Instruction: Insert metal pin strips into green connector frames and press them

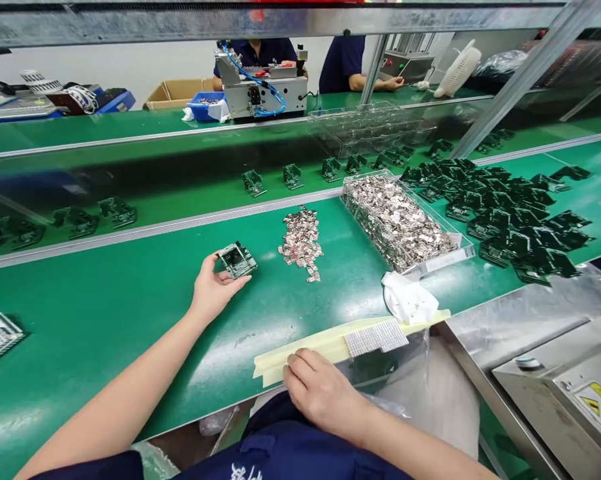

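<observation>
My left hand grips a small green circuit board assembly with a dark square opening, holding it just over the green bench. Curled at the bench's front edge, my right hand has its fingertips pressed together against the yellow tape; whatever they pinch, if anything, is hidden. A sheet of small silvery pieces lies on the tape to the right of that hand. Between the left hand and the clear tray of metal parts is a loose pile of small metal pieces.
Many circuit board assemblies are heaped at the right. More boards stand along the strip beyond the rail. A white cloth lies by the tray. A metal post slants down at the right; co-workers sit behind a machine.
</observation>
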Motion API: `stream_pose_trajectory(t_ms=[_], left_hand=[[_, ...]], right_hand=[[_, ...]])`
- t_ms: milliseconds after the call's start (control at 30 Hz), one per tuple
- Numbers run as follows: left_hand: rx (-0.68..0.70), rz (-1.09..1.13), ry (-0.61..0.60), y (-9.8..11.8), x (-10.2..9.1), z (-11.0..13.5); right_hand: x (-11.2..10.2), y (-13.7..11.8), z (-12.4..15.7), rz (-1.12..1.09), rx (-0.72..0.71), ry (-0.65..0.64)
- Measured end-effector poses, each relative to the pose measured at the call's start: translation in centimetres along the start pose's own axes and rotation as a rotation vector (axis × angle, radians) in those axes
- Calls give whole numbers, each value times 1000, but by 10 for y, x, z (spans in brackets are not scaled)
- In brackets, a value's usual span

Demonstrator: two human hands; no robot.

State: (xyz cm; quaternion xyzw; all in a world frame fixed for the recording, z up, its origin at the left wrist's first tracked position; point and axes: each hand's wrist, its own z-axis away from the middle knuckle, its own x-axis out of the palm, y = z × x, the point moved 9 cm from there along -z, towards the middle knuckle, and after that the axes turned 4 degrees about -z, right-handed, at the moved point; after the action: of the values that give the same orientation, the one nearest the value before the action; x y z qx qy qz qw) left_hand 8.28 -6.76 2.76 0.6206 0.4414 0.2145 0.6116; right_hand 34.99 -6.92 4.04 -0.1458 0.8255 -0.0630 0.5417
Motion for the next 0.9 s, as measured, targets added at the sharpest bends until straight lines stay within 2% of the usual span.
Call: stream_pose_trajectory(t_ms=[133,267,333,367,433,533,600,700,800,900], left_hand=[[-184,279,-181,16,57,19],[-328,489,-358,42,117,41],[-338,539,-447,55,142,53],[-329,556,-485,60,153,59],[-297,586,-543,64,170,70],[-260,623,-617,61,184,87],[-242,640,-667,59,188,96],[-173,659,-696,63,184,101],[-97,668,-698,72,177,100],[-79,690,-704,75,174,100]], right_hand=[[-11,-7,7,-18,-88,59],[-27,-10,10,-51,-120,150],[-40,-2,16,-120,-38,242],[-49,7,22,-169,53,310],[-70,38,41,-287,344,481],[-90,87,84,-514,846,768],[-92,107,99,-672,1031,896],[-93,120,89,-730,1054,932],[-89,123,70,-663,1021,872],[-79,123,57,-666,1007,830]])
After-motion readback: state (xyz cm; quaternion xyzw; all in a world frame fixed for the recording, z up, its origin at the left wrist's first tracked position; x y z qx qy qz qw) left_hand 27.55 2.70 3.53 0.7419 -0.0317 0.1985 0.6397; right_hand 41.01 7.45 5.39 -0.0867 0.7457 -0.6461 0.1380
